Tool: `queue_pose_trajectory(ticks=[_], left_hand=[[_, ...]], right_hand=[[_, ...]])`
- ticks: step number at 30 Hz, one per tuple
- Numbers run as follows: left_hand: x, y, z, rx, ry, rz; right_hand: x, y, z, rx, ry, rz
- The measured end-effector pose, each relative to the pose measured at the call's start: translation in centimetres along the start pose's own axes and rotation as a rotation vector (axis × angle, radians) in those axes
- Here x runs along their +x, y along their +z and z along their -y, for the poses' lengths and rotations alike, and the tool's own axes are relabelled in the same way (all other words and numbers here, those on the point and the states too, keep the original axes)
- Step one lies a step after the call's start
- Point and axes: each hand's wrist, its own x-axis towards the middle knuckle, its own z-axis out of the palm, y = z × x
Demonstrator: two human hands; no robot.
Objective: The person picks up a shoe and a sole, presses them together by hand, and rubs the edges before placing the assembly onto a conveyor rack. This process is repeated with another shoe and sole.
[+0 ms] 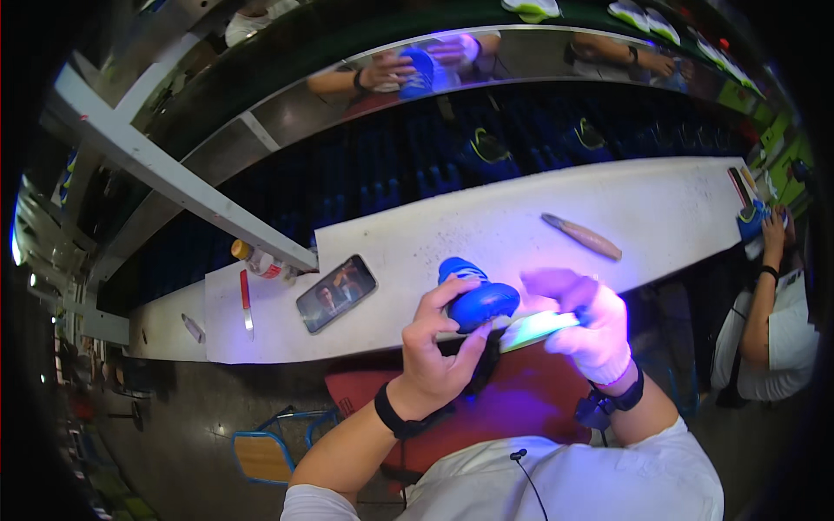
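My left hand [441, 346] is closed around a blue shoe upper [483, 304] with white laces, its toe turned toward me. Close beside it, my right hand [591, 323] wears a pale glove and grips a white and green shoe sole [537, 328]. Violet light falls over this hand and washes out its detail. The sole is near the toe of the upper; whether they touch I cannot tell. Both are held above the front edge of the white bench [417, 234].
On the bench lie a phone [337, 293], a red-handled knife [246, 304], a tapered tool [580, 236] and a capped bottle [259, 259]. A grey metal beam [182, 178] slants across the left. More blue shoes [491, 152] stand behind. A co-worker [771, 321] handles a shoe at right.
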Motion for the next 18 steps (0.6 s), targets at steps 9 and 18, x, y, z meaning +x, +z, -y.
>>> queue_pose_trajectory(ticks=[9, 18], left_hand=[[-2.4, -1.8, -3.4, -0.026, -0.119, 0.136], [-6.2, 0.9, -3.2, -0.219, -0.198, -0.111]], right_hand=[[-1.2, 4.6, -1.9, 0.181, 0.017, -0.076], [-2.5, 5.6, -2.8, 0.113, -0.058, -0.059]])
